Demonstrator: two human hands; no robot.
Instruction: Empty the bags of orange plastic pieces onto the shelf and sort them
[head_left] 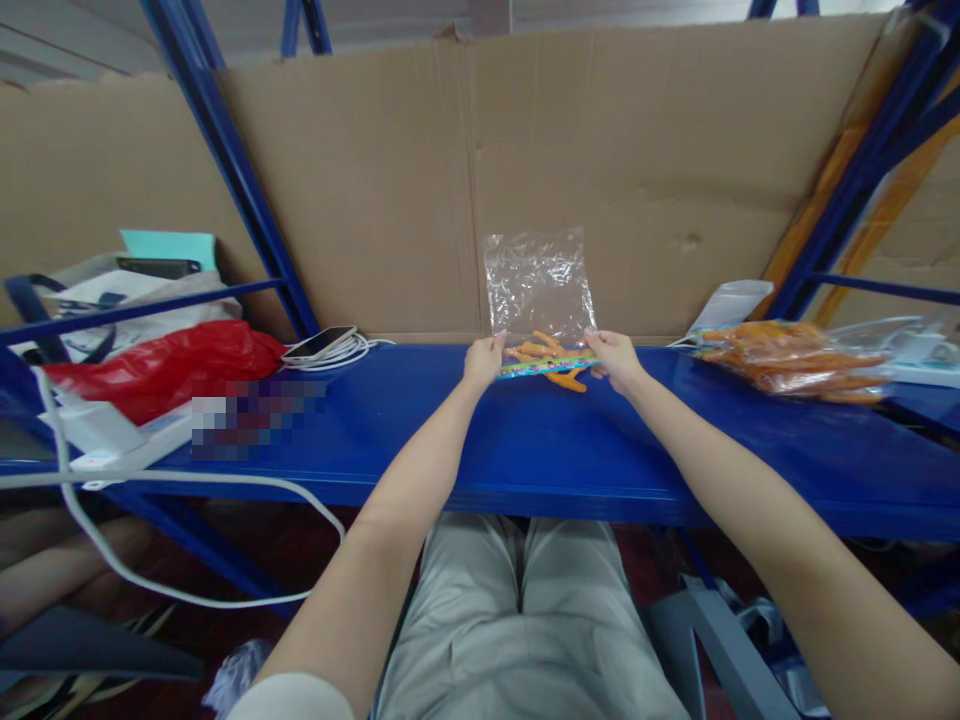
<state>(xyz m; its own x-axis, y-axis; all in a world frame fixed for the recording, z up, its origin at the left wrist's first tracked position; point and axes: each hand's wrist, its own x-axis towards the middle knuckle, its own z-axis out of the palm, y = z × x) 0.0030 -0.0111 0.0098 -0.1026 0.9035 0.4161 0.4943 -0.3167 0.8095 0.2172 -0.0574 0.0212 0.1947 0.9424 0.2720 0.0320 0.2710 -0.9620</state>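
A clear plastic bag (536,280) is stretched between my two hands above the blue shelf. Its left edge is pinched in my left hand (484,360), and my right hand (613,360) grips the opposite edge. Several orange pieces (536,349) show at the lower part of the bag, behind a colourful printed strip (551,366). Below that strip an orange forked piece (570,380) sticks out; whether it lies inside the bag or under it, I cannot tell.
To the right lie filled bags of orange pieces (795,360). On the left are a red plastic bag (180,365), a phone (321,342) with a coiled white cable, and a white power strip (154,440). Cardboard (360,180) backs the blue shelf (390,420). A white cable (187,602) loops below its edge.
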